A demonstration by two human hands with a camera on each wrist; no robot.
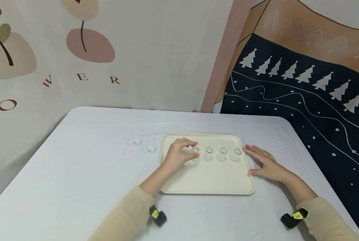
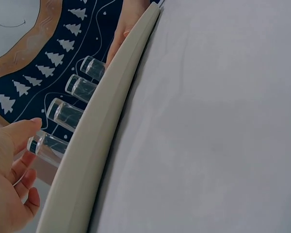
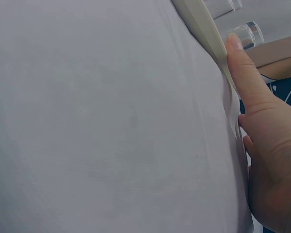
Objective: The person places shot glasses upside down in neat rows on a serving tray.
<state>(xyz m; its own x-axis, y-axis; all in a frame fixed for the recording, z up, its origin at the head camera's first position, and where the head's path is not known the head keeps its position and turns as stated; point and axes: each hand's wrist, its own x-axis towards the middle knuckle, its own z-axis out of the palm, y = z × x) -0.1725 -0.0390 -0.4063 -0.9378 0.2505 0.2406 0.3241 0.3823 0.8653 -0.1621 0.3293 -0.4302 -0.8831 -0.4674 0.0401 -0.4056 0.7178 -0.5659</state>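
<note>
My left hand (image 1: 179,154) has its thumb and fingers around a small clear shot glass (image 1: 195,150), which stands upside down on a cream tray (image 1: 206,182). In the left wrist view, the thick base of that glass (image 2: 47,145) points up between the digits. Three more inverted shot glasses, including the rightmost one (image 1: 235,154), continue the row to its right. My right hand (image 1: 266,166) lies at the tray's right edge, fingers extended and thumb against the rim. The right wrist view has the thumb (image 3: 245,73) along the tray's rim, with a glass (image 3: 250,35) just beyond it.
Two shot glasses stand upright on the white tablecloth left of the tray, one farther off (image 1: 136,138) and one nearer (image 1: 150,144). A printed cloth (image 1: 155,60) hangs behind the table (image 1: 77,167). To the right is a dark tree-patterned cloth (image 1: 318,110).
</note>
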